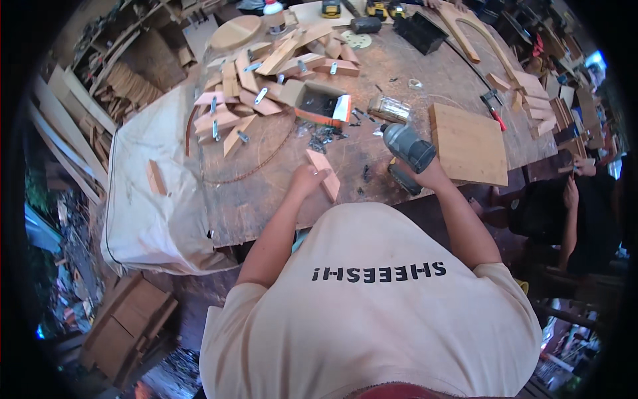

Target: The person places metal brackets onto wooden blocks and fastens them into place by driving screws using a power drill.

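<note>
Item 1: left hand [307, 181], pinching 1 slanted wooden block [323, 163], the thumb lying across its upper face. The block is sitting near the close edge of the worktable [266, 193], left of the drill.

Item 2: right hand [432, 174], wrapping its fingers around the handle of 1 dark power drill [409, 147]. The drill's nose is pointing away and to the left; whether its base is touching the tabletop, I cannot tell.

Item 3: 1 open cardboard box [302, 94], holding dark contents, with small black pieces [323, 138] lying loose just in front.

Item 4: 1 clear container [390, 108], resting on its side beyond the drill.

Item 5: 1 heap of wooden pieces [279, 60], spreading over the far left; several are bearing small metal plates.

Item 6: 1 flat wooden board [466, 145], lying just right of the drill.

Item 7: 1 clamp [492, 106] with a red handle, lying beyond the board.

Item 8: 1 black crate [420, 33], standing at the far side.

Item 9: 1 wood piece [156, 177], lying on a pale cover [146, 213] left of the worktable.

Item 10: 1 co-worker [558, 206] in dark clothing, sitting at the right.
</note>
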Available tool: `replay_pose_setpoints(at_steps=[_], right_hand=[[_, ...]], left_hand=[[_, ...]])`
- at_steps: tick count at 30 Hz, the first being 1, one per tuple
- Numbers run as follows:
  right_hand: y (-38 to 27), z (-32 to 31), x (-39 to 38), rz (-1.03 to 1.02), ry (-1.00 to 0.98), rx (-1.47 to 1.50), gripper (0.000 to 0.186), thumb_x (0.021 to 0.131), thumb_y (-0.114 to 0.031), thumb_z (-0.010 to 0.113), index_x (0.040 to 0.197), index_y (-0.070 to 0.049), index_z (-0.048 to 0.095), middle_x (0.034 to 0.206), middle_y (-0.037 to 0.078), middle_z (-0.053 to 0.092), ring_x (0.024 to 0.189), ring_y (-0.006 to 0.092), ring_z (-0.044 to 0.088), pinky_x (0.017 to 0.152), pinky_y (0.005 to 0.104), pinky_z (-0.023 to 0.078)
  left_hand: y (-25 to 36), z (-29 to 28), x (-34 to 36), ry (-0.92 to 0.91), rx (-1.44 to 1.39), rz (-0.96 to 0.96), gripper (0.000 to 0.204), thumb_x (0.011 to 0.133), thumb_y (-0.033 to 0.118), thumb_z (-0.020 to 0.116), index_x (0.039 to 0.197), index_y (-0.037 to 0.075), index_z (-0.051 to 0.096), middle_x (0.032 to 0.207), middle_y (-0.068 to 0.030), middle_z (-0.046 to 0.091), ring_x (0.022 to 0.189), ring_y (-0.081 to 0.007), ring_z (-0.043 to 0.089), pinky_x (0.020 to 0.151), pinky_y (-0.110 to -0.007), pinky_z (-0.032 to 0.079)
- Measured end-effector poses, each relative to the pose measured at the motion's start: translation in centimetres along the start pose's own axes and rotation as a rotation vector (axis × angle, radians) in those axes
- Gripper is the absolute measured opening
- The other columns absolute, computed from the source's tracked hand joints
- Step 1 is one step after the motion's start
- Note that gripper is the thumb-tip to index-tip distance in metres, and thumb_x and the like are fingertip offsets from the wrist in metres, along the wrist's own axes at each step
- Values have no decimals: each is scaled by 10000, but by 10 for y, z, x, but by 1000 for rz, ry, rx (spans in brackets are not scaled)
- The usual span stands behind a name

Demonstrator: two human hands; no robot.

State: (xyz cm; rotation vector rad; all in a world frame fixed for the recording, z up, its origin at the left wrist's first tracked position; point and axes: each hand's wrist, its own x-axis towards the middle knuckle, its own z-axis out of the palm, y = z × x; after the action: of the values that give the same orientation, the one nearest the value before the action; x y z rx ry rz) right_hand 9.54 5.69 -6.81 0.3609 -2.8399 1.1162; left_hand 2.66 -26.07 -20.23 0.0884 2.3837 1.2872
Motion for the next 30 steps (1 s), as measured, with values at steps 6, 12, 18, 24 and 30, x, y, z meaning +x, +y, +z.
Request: replay_pose_setpoints(at_steps=[6,12,18,24,30], right_hand=[[10,-4,-14,30,84,99,360,761,-192,701,1074,-55,590,1018,147,622,972,302,592,860,381,457],[30,-10,-23,79,149,291,328,789,-130,695,1074,-42,560,972,73,605,913,194,594,825,345,476],[63,-6,-43,49,136,353,308,798,-184,713,1044,-41,594,984,98,633,895,212,609,790,361,484],[58,-9,-40,-36,116,388,313,792,-189,718,1044,-46,599,918,101,645,826,247,626,751,368,497],[1,-12,-3,-315,-155,-54,405,755,-231,690,1114,-78,584,1058,153,628,970,347,597,854,387,473]], left_hand=[[13,-3,-10,-6,-127,-141,377,796,347,701,664,9,599,612,-91,609,505,-157,560,473,-313,440],[17,-4,-26,-14,-309,-166,279,862,282,648,760,30,583,647,-32,580,522,-103,532,475,-240,453],[14,-8,-30,-57,-343,-219,205,877,255,618,869,53,583,773,-43,622,614,-106,583,554,-252,506],[-2,-17,-30,74,-335,-146,203,879,247,607,911,48,588,770,-43,628,616,-111,594,542,-249,497],[20,-26,-31,-32,-177,-183,211,919,244,552,902,44,618,709,-31,635,551,-74,558,506,-207,465]])
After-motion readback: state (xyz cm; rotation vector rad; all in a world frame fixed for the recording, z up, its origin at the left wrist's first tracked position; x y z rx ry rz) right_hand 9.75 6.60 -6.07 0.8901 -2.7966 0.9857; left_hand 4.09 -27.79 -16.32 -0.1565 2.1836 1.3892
